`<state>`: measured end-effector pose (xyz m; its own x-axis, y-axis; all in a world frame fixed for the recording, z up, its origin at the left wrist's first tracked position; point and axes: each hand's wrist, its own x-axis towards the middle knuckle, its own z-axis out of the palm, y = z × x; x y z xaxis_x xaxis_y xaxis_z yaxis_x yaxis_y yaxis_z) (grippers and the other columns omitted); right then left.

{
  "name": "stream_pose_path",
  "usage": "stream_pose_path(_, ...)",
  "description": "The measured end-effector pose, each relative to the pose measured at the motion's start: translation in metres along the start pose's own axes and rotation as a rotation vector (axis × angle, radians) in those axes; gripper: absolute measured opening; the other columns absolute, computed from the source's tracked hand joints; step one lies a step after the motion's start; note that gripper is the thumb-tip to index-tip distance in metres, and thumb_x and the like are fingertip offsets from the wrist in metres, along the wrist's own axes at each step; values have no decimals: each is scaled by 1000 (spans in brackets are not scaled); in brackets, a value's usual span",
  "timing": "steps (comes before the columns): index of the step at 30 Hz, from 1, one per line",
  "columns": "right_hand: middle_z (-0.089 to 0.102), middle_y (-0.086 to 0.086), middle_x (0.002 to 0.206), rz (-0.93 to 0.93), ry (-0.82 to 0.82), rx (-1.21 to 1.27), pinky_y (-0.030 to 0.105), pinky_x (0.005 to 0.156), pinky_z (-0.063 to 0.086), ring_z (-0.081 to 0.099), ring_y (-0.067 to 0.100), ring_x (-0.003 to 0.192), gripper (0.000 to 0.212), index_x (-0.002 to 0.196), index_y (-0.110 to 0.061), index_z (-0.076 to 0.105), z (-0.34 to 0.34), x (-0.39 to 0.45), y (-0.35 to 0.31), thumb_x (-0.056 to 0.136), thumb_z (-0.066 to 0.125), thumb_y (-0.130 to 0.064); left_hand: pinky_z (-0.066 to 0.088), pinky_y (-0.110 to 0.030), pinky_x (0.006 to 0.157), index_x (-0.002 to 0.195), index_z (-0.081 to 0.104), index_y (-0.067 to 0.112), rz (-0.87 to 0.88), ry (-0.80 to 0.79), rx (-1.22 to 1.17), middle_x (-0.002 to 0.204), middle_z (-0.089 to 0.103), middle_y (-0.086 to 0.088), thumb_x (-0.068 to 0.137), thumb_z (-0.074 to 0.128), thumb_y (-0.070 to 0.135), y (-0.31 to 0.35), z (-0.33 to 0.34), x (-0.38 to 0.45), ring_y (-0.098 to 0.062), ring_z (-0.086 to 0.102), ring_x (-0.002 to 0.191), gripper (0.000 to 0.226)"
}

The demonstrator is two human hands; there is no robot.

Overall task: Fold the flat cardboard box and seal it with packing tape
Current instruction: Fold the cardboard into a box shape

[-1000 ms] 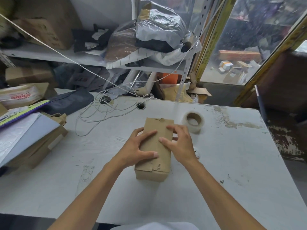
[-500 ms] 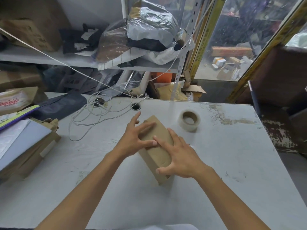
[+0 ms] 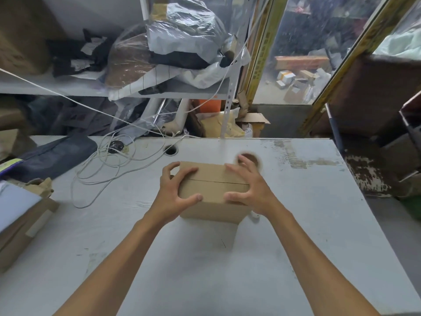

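Gripping the cardboard box (image 3: 211,190) at both ends with left hand (image 3: 174,195) and right hand (image 3: 250,190), long axis and flap seam lying left-right across the table (image 3: 205,258).

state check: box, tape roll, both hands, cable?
box: folded up, top flaps shut, seam shows no tape
tape roll: lying on table behind right hand, blurred, partly hidden
left hand: gripping box's left end
right hand: gripping box's right end
cable: loose coil on table
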<state>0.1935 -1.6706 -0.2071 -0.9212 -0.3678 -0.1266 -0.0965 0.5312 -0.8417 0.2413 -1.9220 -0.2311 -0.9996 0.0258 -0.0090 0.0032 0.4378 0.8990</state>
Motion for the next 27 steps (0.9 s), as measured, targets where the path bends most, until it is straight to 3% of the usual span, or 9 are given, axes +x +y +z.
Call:
stream_pose_path(2, 21, -23, 156, -41, -35, -24, 32, 116, 29, 23, -3, 141, 74, 132, -43, 57, 1, 2, 0, 66, 89, -44, 36, -31, 104, 125, 56, 57, 2, -23, 34, 148, 15, 24, 60, 73, 58, -1, -3, -2, -16, 33, 127, 68)
stream_pose_path(6, 17, -24, 158, -79, -96, -72, 30, 113, 29, 24, -4, 139, 71, 135, -41, 56, 1, 15, 0, 71, 85, -45, 27, -30, 109, 123, 59, 61, -2, -3, 27, 155, 10, 26, 59, 75, 62, -1, -2, -2, -10, 22, 134, 67)
stream_pose_path(8, 10, -23, 160, -87, -80, -95, 29, 110, 26, 20, 4, 142, 71, 138, -41, 53, 3, 24, -1, 74, 82, -49, 26, -21, 110, 123, 63, 57, -15, 3, -54, 159, 7, 24, 60, 77, 60, -3, -2, 0, 1, 15, 144, 64)
stream_pose_path(10, 7, -22, 160, -69, -26, -57, 28, 108, 24, 19, 6, 144, 71, 138, -42, 51, 6, 29, 1, 74, 80, -51, 26, -3, 103, 123, 66, 50, -16, -14, -105, 162, 8, 19, 63, 77, 56, -4, -4, 1, 18, 13, 141, 62)
stream_pose_path(13, 13, -21, 160, 6, 37, 164, 28, 108, 27, 22, 5, 144, 68, 137, -50, 47, 10, 32, 7, 74, 70, -62, 26, 5, 97, 122, 67, 50, -27, -21, -117, 159, 14, 16, 64, 75, 54, -3, -5, 2, 24, 18, 136, 58)
stream_pose_path(15, 27, -14, 157, 52, 177, 311, 31, 109, 32, 30, 6, 142, 62, 134, -50, 47, 7, 35, 22, 75, 61, -66, 29, 4, 95, 121, 68, 48, -42, -4, -128, 156, 17, 17, 63, 75, 54, -2, -4, 1, 23, 22, 134, 59)
stream_pose_path(18, 35, -1, 154, 201, 395, 156, 36, 113, 29, 31, 17, 142, 53, 136, -41, 50, -12, 47, 63, 86, 60, -57, 31, 1, 95, 122, 68, 46, -42, 10, -110, 154, 18, 20, 62, 75, 55, -1, -3, 1, 21, 21, 135, 61)
stream_pose_path(22, 34, 9, 154, 369, 313, 33, 40, 113, 29, 27, 22, 144, 45, 140, -33, 50, -33, 67, 115, 96, 59, -39, 31, 6, 91, 124, 68, 41, -27, 15, -95, 152, 19, 25, 61, 73, 55, 1, -3, 1, 26, 22, 131, 65)
stream_pose_path(27, 49, 12, 141, 542, 305, 195, 33, 94, 39, 48, 28, 129, 57, 147, -21, 38, -39, 94, 126, 97, 58, -41, 33, 5, 89, 119, 69, 50, -29, 31, -105, 150, 20, 32, 60, 73, 55, 1, -1, 0, 20, 23, 136, 58)
